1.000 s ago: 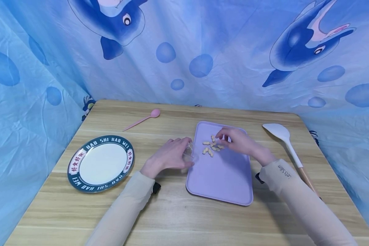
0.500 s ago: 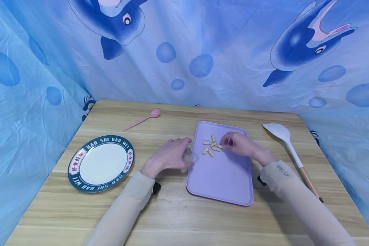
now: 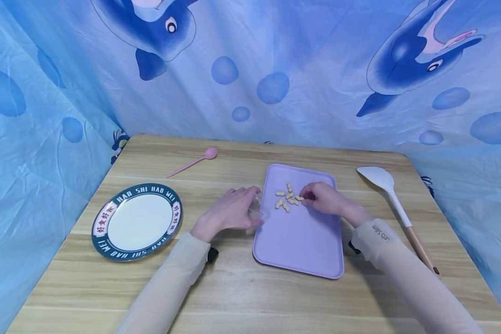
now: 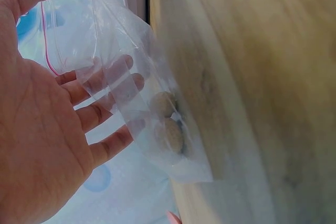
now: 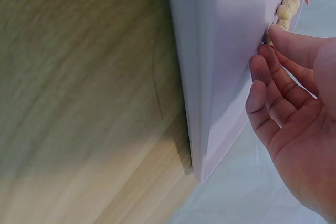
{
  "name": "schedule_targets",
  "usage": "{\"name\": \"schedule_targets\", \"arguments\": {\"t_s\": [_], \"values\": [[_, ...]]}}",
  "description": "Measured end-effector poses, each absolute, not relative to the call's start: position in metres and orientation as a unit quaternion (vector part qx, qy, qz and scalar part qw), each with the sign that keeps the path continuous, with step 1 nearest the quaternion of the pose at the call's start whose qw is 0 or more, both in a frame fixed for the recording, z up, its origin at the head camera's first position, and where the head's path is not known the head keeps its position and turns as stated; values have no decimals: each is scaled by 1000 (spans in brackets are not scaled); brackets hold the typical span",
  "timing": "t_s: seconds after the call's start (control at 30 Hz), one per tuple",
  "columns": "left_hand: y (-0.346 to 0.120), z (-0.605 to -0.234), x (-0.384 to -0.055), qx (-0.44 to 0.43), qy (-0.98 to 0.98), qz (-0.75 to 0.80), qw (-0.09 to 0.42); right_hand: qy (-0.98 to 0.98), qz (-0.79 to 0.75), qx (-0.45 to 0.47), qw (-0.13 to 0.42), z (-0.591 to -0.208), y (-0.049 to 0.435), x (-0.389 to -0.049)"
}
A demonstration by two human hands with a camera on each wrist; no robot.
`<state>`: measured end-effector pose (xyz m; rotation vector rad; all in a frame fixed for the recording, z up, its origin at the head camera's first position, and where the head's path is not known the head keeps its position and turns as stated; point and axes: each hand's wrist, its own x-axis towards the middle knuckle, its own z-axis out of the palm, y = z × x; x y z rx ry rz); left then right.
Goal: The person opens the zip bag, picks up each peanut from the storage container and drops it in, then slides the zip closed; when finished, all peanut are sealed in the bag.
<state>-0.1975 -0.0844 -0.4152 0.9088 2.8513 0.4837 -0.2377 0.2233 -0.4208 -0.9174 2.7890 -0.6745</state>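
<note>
My left hand [image 3: 234, 209] holds a clear zip-lock bag [image 4: 123, 66] beside the left edge of a purple tray [image 3: 298, 246]. In the left wrist view the fingers lie behind the plastic, and a peanut [image 4: 167, 121] shows in the bag's bottom corner. Over the tray, my right hand [image 3: 326, 198] pinches a peanut [image 3: 299, 198] between thumb and forefinger, close to the tray's surface. Several more peanuts [image 3: 285, 207] lie loosely grouped left of those fingertips. From the right wrist the pinched peanut is mostly hidden by the thumb, with other peanuts [image 5: 287, 10] just beyond.
A white plate with a green rim [image 3: 104, 248] stands on the wooden table [image 3: 234, 297] at left. Behind it lies a pink spoon [image 3: 210, 153]. A white spatula with a wooden handle [image 3: 380, 178] lies right of the tray, near the right forearm. A dolphin-print curtain [image 3: 250, 60] hangs behind.
My right hand has come down and slightly left to the right-hand peanut of the group, its fingers closing on it. The left hand and the bag have stayed in place.
</note>
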Motion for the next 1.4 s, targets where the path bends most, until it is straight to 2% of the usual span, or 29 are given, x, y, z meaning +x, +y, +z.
{"name": "schedule_targets", "arguments": {"t_s": [0.77,1.4], "values": [[-85,-414,-197,296,939,162,60,924,-232,-303,38,-415,222,-236],[-85,-414,-198,300,939,158,51,896,-205,-394,6,-382,178,-222]]}}
